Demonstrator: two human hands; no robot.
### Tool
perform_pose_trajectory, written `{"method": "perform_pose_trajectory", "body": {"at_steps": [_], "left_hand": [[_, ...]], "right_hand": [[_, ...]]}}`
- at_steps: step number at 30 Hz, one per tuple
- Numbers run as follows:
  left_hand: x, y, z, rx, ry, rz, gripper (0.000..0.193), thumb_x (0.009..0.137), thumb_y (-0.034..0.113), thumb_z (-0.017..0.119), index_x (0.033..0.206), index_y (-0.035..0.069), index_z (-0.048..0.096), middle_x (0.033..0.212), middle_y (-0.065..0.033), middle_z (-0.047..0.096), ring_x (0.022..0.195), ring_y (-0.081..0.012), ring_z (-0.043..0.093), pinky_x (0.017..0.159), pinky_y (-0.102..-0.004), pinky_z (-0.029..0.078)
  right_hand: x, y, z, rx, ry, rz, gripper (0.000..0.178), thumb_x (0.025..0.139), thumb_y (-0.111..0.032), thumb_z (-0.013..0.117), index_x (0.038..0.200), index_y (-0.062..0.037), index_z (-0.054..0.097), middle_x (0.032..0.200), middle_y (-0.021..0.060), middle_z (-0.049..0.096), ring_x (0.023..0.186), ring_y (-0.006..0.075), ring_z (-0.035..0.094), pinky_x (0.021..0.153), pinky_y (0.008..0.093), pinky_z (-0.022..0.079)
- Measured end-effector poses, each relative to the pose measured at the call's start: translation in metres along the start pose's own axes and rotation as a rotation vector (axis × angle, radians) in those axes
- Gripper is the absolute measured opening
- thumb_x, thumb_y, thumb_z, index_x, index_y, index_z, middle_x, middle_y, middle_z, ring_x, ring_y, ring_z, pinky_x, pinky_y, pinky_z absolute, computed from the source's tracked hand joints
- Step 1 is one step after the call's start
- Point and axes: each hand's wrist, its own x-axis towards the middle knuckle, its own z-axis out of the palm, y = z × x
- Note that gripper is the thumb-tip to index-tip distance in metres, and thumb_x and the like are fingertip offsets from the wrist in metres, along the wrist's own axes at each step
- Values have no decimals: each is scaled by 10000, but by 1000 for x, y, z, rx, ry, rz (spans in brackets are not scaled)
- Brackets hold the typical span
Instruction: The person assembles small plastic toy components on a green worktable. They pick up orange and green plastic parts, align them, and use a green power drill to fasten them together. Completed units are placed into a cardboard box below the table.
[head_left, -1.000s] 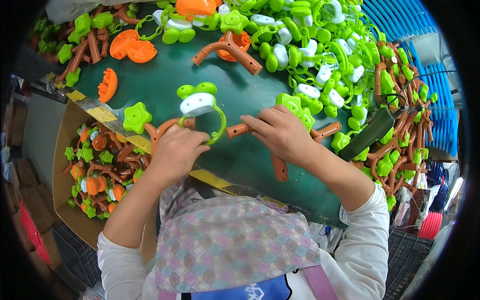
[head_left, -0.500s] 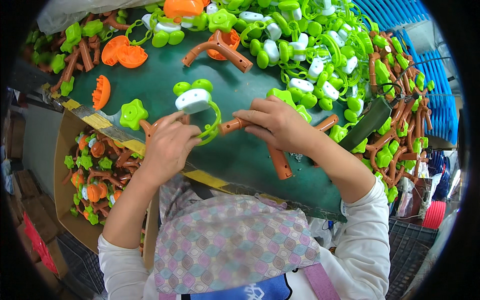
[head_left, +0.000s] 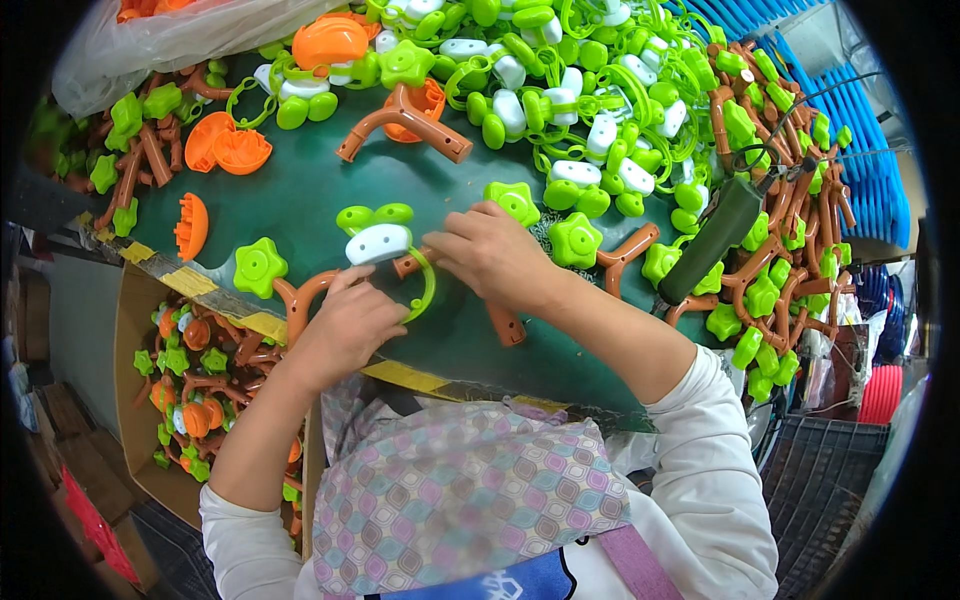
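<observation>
My left hand (head_left: 350, 325) is closed on a light-green plastic ring (head_left: 428, 290) that carries a white oval piece (head_left: 378, 243) and two green ovals (head_left: 374, 217). My right hand (head_left: 495, 258) grips a brown forked plastic branch (head_left: 507, 325), with a green star-shaped piece (head_left: 513, 203) showing just beyond the fingers. One end of this branch reaches inside the ring, below the white piece. Beside my left hand, another brown branch (head_left: 298, 300) with a green star (head_left: 260, 267) lies on the table, partly covered by the hand.
Green and white ring pieces (head_left: 600, 130) pile up at the back. Brown branches (head_left: 790, 240) heap at the right, near a dark-green handheld tool (head_left: 712, 240). Orange half shells (head_left: 242, 152) lie back left. A cardboard box (head_left: 135, 390) of assembled pieces stands below the table's left edge.
My right hand has moved left with the branch, whose end has gone from outside the ring to inside it. The left hand still holds the ring. The whole view has shifted slightly.
</observation>
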Motion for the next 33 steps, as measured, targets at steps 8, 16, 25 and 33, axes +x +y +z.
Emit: {"method": "perform_pose_trajectory", "body": {"at_steps": [8, 16, 25, 33], "left_hand": [[28, 16, -21, 176, 133, 24, 289, 719, 170, 832, 944, 68, 682, 894, -70, 633, 852, -271, 609, 913, -447, 483], [73, -48, -52, 351, 408, -324, 257, 850, 114, 737, 1078, 28, 653, 1082, -147, 641, 1006, -357, 597, 890, -440, 494], [116, -114, -53, 102, 518, -452, 338, 907, 116, 678, 1225, 21, 615, 1087, -225, 693, 1018, -419, 656, 873, -469, 530], [57, -95, -78, 653, 371, -682, 457, 957, 204, 632, 1374, 80, 494, 1114, -171, 635, 1019, -364, 645, 846, -476, 527]], "right_hand": [[67, 17, -14, -358, 285, -121, 143, 777, -166, 705, 896, -95, 670, 965, 57, 588, 946, 249, 560, 849, 361, 446], [128, 46, 25, -936, -56, -49, 309, 835, -266, 629, 1014, -80, 799, 1286, 126, 584, 1320, 349, 450, 1185, 561, 273], [110, 57, -48, 440, 35, 128, 213, 875, -249, 747, 1009, -85, 727, 1334, 95, 570, 1242, 323, 496, 1100, 443, 363], [35, -9, -58, 777, -209, 77, 228, 840, 15, 774, 1041, -64, 700, 1153, 82, 566, 1004, 210, 623, 843, 320, 523]]}}
